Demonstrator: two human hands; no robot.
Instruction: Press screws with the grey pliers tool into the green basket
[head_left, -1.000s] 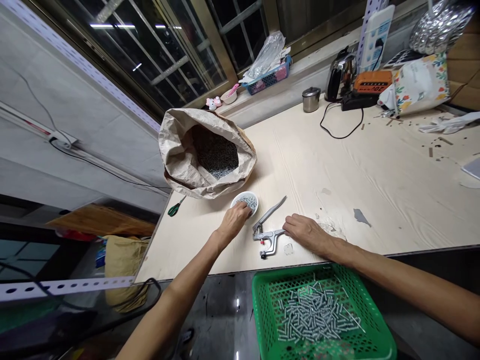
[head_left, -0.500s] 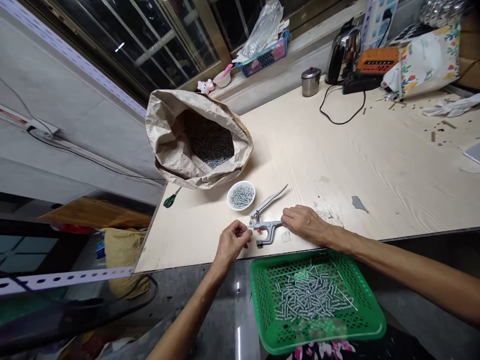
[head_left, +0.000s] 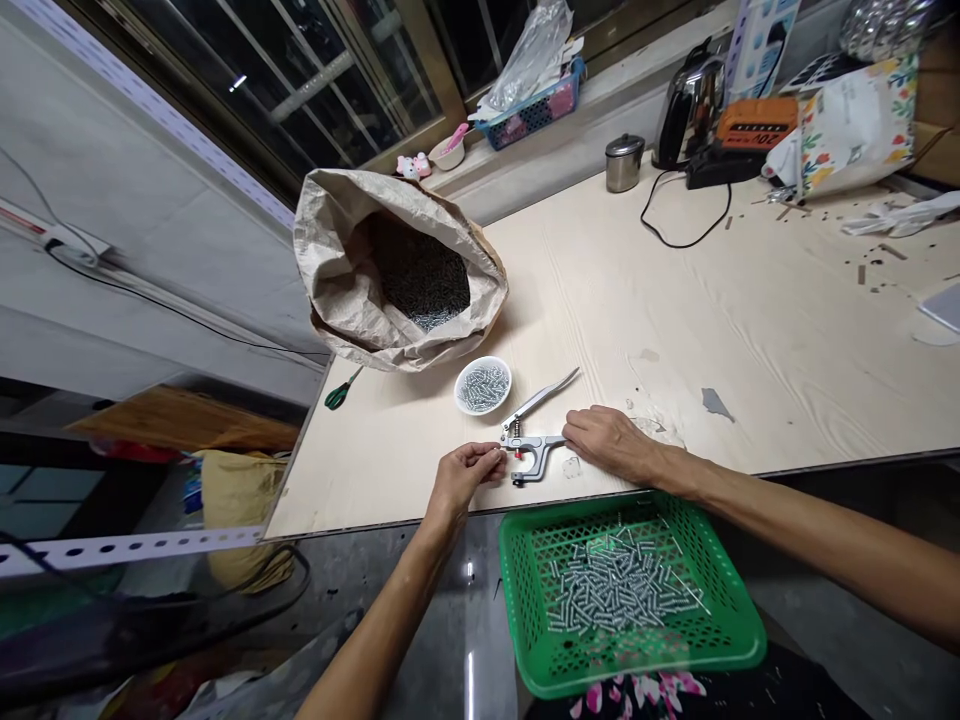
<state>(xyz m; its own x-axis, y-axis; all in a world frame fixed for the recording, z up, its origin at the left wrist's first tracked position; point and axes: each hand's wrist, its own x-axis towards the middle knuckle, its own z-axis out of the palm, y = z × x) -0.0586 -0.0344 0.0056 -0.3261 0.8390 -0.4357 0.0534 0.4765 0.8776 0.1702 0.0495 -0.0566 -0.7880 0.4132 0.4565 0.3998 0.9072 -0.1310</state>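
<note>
Snap fastener pliers (head_left: 534, 455) lie on the table near its front edge, with the upper lever raised and a red tip inside the jaw. My right hand (head_left: 611, 440) is closed around the end of their lower handle. Beside the jaw, my left hand (head_left: 469, 478) pinches something too small to make out. A white bowl (head_left: 459, 402) of small silvery metal pieces, perhaps springs or screws, stands just behind the pliers. Below the table edge, a green plastic basket (head_left: 637, 678) holds a pile of similar silvery pieces.
A large paper sack (head_left: 330, 245) with a dark mass of small metal pieces stands open behind the bowl. Green-handled scissors (head_left: 339, 394) lie at the table's left edge. Farther back are a lidded metal canister (head_left: 624, 165), a kettle (head_left: 686, 105) and a black cable (head_left: 686, 243).
My left hand has risen slightly and its fingers have straightened beside the jaw of the pliers. My right hand keeps its hold on the handle. The view has shifted a little.
</note>
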